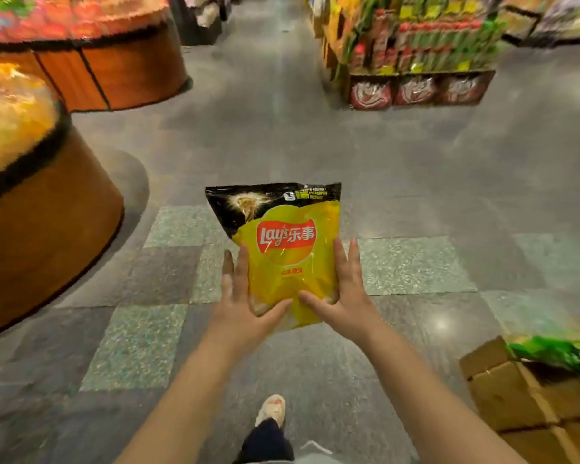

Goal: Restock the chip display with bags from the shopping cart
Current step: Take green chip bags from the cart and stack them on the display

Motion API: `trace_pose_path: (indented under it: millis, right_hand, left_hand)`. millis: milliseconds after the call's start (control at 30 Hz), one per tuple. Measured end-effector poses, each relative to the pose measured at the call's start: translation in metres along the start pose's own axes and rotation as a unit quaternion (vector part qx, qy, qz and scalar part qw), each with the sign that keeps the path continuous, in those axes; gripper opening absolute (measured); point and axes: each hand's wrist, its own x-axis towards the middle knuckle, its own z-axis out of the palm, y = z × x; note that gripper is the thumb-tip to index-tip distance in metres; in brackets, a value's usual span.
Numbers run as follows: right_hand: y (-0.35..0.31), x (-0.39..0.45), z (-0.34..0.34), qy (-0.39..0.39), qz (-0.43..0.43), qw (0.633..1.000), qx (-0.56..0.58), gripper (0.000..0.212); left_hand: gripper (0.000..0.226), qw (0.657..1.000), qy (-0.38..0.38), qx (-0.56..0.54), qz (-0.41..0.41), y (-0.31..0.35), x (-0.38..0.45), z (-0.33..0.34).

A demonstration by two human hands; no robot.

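2 hands [295, 296] hold 1 chip bag [282, 242].

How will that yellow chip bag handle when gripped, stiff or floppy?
The chip bag looks puffed and glossy, so probably light, crushable and a bit slippery. The left hand and right hand hold only its lower edges, yet it stands upright, which suggests air-filled stiffness.

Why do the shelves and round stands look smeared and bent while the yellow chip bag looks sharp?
In the head view, the yellow chip bag held between the left hand and right hand sits centre frame and reads crisply; the round stand and far shelves lie near the wide-angle edges, curved and motion-blurred; a ceiling light glares off the floor.
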Motion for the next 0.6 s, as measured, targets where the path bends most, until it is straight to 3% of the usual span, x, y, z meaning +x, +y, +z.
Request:
trace_pose_path:
  millis: [300, 600]
  right_hand:
    - [0.009, 0.091, -0.021, 0.155, 0.121, 0.980, 0.000, 0.103]
    - [0.064, 0.122, -0.103, 0.283, 0.227, 0.932, -0.006, 0.099]
  left_hand:
    - [0.114, 0.976, -0.145, 0.009, 0.163, 0.016, 0.172, 0.015]
    - [0.109, 0.915, -0.287, -0.034, 0.282, 0.093, 0.274, 0.118]
